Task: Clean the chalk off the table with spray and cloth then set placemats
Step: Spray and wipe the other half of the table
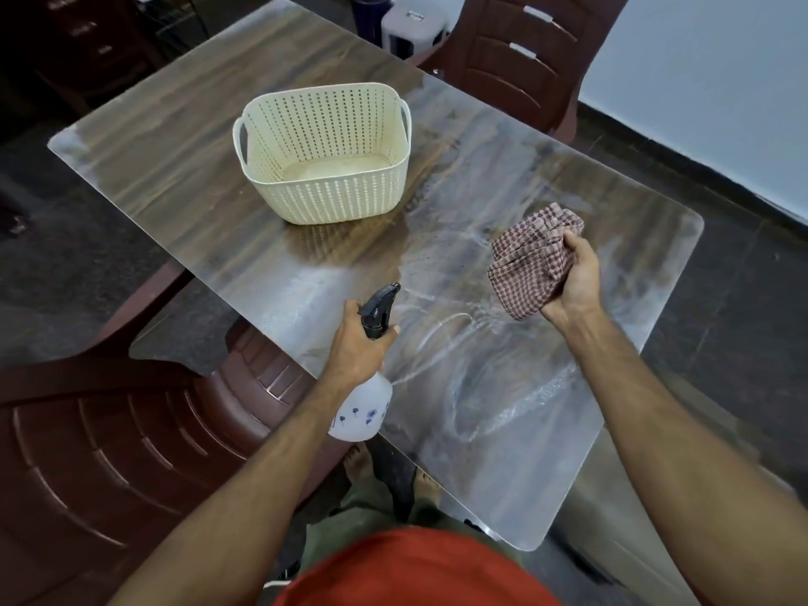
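My left hand [356, 343] grips a white spray bottle [363, 408] with a black trigger head, held over the table's near left edge, nozzle pointing toward the far side. My right hand [575, 277] holds a bunched red-and-white checked cloth [529, 260] just above the right part of the table [183, 168]. White chalk loops and smears [459, 343] cover the glossy wooden top between and in front of both hands. No placemats are in view.
A cream perforated plastic basket [325, 155], with nothing in it, stands on the middle of the table. Dark red plastic chairs sit at the near left [109, 439] and far right [520, 50]. A small grey stool [411, 28] is beyond the table's far end.
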A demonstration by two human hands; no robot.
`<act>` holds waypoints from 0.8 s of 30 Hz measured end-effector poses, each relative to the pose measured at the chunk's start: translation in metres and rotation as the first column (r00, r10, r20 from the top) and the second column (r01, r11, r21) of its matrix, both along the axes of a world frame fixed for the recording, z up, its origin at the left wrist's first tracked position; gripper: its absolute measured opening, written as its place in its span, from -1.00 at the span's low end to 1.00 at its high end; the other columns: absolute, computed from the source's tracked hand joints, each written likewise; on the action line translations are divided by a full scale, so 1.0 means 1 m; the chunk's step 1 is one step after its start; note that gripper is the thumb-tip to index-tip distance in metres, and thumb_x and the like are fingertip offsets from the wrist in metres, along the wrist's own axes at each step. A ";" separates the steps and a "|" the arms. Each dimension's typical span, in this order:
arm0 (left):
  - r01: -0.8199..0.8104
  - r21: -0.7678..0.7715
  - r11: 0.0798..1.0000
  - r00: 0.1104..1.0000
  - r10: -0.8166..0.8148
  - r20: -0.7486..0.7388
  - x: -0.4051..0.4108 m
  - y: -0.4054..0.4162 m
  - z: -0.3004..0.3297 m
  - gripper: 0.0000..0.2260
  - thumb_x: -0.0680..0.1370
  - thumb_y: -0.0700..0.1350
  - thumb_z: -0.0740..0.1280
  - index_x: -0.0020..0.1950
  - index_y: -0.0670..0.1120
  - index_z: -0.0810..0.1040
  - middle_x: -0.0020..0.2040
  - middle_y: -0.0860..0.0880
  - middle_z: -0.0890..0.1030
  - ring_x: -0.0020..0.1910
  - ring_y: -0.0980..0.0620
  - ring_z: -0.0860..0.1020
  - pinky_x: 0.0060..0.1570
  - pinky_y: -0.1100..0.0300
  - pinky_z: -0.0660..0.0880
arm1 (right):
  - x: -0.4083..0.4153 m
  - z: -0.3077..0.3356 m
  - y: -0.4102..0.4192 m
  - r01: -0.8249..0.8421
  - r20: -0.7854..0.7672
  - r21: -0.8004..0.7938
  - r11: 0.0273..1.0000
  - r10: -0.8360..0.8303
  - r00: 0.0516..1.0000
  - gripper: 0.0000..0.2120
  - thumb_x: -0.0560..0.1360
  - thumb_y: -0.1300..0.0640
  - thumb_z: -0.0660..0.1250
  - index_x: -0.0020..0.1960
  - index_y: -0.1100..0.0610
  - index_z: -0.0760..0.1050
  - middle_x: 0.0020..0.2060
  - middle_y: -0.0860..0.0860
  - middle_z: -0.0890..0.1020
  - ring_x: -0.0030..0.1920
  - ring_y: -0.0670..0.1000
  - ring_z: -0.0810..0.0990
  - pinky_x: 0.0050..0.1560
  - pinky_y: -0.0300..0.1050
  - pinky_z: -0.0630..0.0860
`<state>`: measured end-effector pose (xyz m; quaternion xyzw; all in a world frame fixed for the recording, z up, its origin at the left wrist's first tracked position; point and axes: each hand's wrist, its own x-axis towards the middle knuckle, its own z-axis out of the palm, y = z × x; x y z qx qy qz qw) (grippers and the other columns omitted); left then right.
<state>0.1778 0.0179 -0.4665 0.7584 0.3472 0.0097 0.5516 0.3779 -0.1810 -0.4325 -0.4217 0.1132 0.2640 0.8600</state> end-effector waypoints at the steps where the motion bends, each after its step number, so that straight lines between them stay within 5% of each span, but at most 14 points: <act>1: -0.002 0.015 1.000 1.000 0.002 -0.017 -0.001 -0.002 -0.002 -0.65 0.52 -0.03 0.42 0.11 -0.06 0.27 -0.10 -0.03 0.51 -0.39 -0.04 0.51 -0.24 -0.03 0.54 | 0.000 0.001 -0.003 0.000 0.001 -0.006 1.000 0.000 1.000 -0.70 0.56 0.04 0.18 0.11 0.19 0.57 -0.02 0.14 0.68 -0.02 0.14 0.67 0.17 0.12 0.57; 6: 0.064 0.025 0.998 0.997 -0.063 -0.037 -0.007 -0.007 -0.005 -0.62 0.51 -0.04 0.43 0.13 -0.03 0.25 -0.04 -0.05 0.52 -0.24 -0.09 0.51 -0.12 -0.07 0.55 | 0.002 0.003 -0.014 0.008 0.006 -0.023 1.000 -0.008 1.000 -0.70 0.56 0.04 0.19 0.12 0.19 0.57 0.01 0.15 0.67 -0.01 0.14 0.66 0.22 0.15 0.53; 13: 0.348 0.045 0.936 0.936 -0.345 -0.070 -0.005 -0.041 -0.001 -0.66 0.53 -0.09 0.41 0.14 -0.06 0.29 -0.09 0.00 0.51 -0.35 0.00 0.51 -0.34 -0.03 0.60 | 0.013 0.014 -0.045 0.086 0.026 -0.034 0.996 -0.085 0.996 -0.62 0.62 0.04 0.14 -0.05 0.17 0.69 -0.04 0.13 0.70 -0.04 0.12 0.67 0.23 0.12 0.53; 20: 0.473 0.056 0.879 0.879 -0.468 -0.090 0.010 -0.070 -0.001 -0.66 0.54 -0.12 0.40 0.13 -0.03 0.24 -0.07 -0.07 0.53 -0.42 0.05 0.46 -0.43 0.10 0.52 | 0.019 0.019 -0.089 0.151 0.059 -0.066 0.986 -0.147 0.987 -0.68 0.61 0.03 0.16 0.17 0.19 0.58 0.11 0.16 0.66 0.08 0.15 0.65 0.23 0.15 0.55; 24: 0.573 0.090 0.814 0.819 -0.569 -0.073 0.018 -0.086 0.002 -0.61 0.53 -0.07 0.41 0.15 0.00 0.20 0.01 -0.12 0.58 -0.34 0.08 0.46 -0.24 -0.01 0.54 | 0.021 0.021 -0.111 0.186 0.075 -0.057 0.981 -0.182 0.981 -0.68 0.61 0.04 0.18 0.19 0.20 0.57 0.12 0.16 0.65 0.09 0.15 0.64 0.25 0.17 0.54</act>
